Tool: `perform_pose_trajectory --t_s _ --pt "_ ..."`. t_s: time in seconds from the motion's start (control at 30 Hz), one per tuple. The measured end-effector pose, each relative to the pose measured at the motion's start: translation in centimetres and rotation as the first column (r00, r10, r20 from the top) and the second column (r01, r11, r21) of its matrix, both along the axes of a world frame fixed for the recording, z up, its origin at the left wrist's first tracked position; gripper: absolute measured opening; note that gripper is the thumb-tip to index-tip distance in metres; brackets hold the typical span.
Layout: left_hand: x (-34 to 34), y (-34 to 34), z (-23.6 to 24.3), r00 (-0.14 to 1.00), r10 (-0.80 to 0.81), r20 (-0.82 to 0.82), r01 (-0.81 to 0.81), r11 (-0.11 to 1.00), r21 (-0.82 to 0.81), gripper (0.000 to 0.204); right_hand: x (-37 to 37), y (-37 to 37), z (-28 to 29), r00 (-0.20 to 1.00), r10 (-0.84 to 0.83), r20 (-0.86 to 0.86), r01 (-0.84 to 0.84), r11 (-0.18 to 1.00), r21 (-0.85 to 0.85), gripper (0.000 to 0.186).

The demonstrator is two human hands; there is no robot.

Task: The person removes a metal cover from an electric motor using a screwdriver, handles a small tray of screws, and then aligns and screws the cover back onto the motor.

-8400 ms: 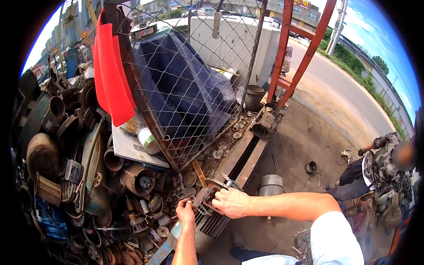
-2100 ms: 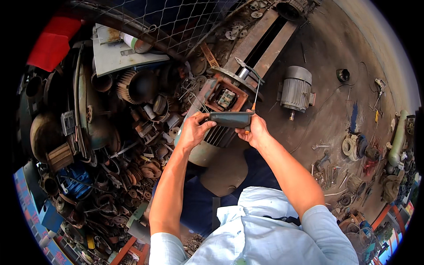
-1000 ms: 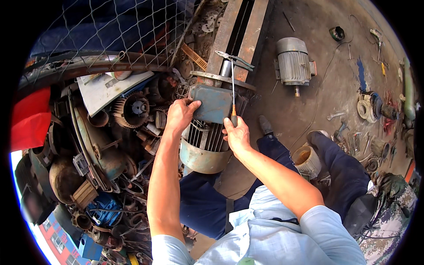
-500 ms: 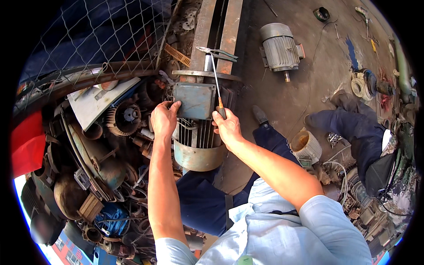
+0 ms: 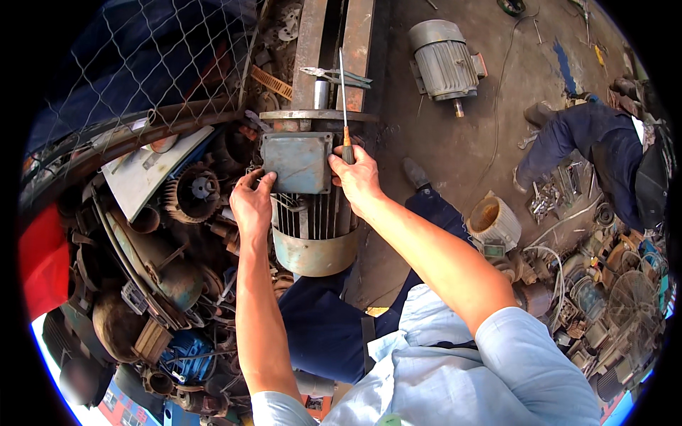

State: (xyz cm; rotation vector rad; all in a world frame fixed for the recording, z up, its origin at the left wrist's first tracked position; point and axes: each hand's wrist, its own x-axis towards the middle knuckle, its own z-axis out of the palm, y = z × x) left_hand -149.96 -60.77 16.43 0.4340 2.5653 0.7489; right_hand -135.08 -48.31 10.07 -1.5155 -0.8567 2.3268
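A grey-blue square terminal box cover (image 5: 296, 162) lies over the opening of an electric motor (image 5: 316, 252) in front of me. My left hand (image 5: 253, 204) pinches the cover's lower left edge, thumb on top; the other fingertips are partly hidden. Gripped in my right hand (image 5: 357, 181) is a screwdriver (image 5: 347, 145), its long shaft pointing away from me. That hand's thumb rests by the cover's right edge. Beyond the motor's flange (image 5: 320, 114) and shaft, pliers (image 5: 335, 75) lie across two rusty steel beams (image 5: 353, 53).
Another grey motor (image 5: 446, 64) lies on the floor at far right. A co-worker's dark-trousered legs (image 5: 582, 138) are at right, beside scattered tools (image 5: 547, 199). A motor housing (image 5: 491, 219) stands nearer. Piled scrap parts (image 5: 192, 192) and wire mesh (image 5: 163, 57) fill the left.
My right hand has come to the cover's right edge, and the screwdriver has swung more upright. My left hand stays at the cover's left edge. The co-worker at right has shifted, and the view has moved slightly.
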Motion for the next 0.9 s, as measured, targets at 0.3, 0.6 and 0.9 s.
perform_pose_trajectory --t_s 0.3,0.6,0.9 --pt "1.4 0.1 -0.2 0.973 0.174 0.154 -0.196 0.971 0.140 0.034 0.4 0.3 -2.8 0.990 0.028 -0.135 0.000 0.979 0.202 0.018" --pt "1.3 -1.1 -1.8 0.973 0.209 0.094 -0.223 0.958 0.182 0.033 0.7 0.3 -3.2 0.973 0.046 -0.228 -0.013 0.990 0.141 0.020" --pt "1.2 -0.9 -1.4 0.919 0.315 0.237 -0.369 0.899 0.234 0.037 1.4 0.2 -1.7 0.981 0.116 -0.158 -0.074 0.965 0.252 0.024"
